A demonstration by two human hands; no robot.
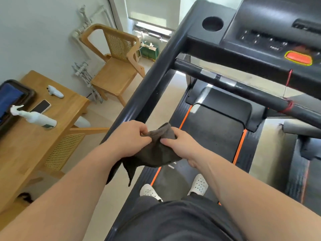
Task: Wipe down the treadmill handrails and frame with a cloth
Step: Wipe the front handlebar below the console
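Observation:
A dark grey cloth (156,152) hangs bunched between both hands, above the treadmill belt (213,134). My left hand (128,138) pinches its upper left edge, close to the lower end of the black left handrail (152,86). My right hand (182,145) grips the cloth's right side. The cloth's loose corners dangle below my left wrist. A black crossbar (243,89) with silver sensor plates runs across in front of the console (271,32). I stand on the belt in white perforated shoes (198,185).
A wooden table (34,136) stands to the left with a white spray bottle (34,117), a phone (41,106) and a dark tray (26,94). A wooden cane chair (114,66) sits behind it. Another machine (302,164) stands at the right.

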